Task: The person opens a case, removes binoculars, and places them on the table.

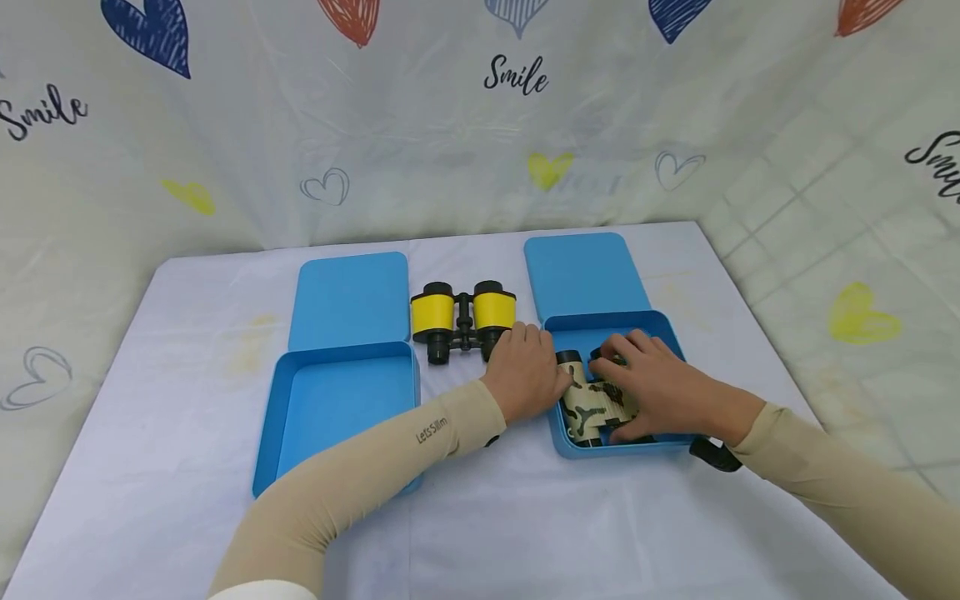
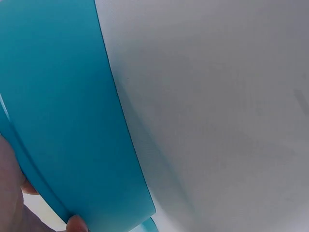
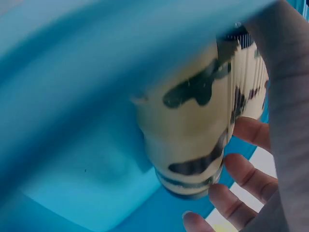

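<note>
A pair of camouflage binoculars (image 1: 588,404) lies inside the right-hand blue box (image 1: 622,451), whose hinged lid (image 1: 587,273) is folded back. Over the binoculars' right barrel, my right hand (image 1: 663,387) holds it, fingers at the far end and thumb on the near side. The right wrist view shows fingertips against the camouflage barrel (image 3: 188,125), with the box wall blurring part of it. My left hand (image 1: 527,371) grips the left rim of the same box; its fingers show at the blue wall (image 2: 67,111) in the left wrist view.
Yellow and black binoculars (image 1: 464,317) stand between the boxes, just beyond my left hand. On the left, another blue box (image 1: 411,367) has its lid (image 1: 350,300) folded back, and my left forearm crosses its near corner. A white cloth (image 1: 187,400) covers the table.
</note>
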{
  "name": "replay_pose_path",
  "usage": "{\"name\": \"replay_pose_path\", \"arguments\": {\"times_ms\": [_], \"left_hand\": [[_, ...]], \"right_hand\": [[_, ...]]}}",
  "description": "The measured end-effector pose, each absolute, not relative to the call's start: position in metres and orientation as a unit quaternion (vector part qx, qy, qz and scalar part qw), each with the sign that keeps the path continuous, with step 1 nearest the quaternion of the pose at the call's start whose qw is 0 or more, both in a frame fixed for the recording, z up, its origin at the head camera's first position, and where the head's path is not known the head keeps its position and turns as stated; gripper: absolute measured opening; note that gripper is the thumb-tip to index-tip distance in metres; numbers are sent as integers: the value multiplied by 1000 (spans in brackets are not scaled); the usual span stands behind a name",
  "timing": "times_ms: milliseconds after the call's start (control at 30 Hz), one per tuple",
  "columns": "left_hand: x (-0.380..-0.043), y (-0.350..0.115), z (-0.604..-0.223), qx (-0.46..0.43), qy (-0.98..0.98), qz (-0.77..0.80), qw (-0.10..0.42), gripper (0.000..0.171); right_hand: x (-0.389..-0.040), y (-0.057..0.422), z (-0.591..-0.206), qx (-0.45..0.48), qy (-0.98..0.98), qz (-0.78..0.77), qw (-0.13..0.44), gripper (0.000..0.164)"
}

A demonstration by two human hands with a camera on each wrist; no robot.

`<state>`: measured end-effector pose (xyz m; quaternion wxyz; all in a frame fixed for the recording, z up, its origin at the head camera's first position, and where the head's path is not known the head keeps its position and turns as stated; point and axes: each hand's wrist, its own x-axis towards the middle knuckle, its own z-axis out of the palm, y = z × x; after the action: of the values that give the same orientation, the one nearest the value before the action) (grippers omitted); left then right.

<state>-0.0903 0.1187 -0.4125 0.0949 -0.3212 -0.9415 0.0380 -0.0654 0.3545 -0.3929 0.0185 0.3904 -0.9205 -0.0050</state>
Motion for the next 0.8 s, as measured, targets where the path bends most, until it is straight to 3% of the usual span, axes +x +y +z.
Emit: {"name": "replay_pose_path", "arguments": {"times_ms": [500, 800], "left_hand": [[-92, 117, -411, -325, -941, 24, 92, 33], [-93, 118, -413, -324, -941, 26, 88, 37]], "right_hand": [[-65, 341, -401, 405, -912, -53, 32, 80], [-64, 336, -402, 410, -909, -72, 30, 87]]}}
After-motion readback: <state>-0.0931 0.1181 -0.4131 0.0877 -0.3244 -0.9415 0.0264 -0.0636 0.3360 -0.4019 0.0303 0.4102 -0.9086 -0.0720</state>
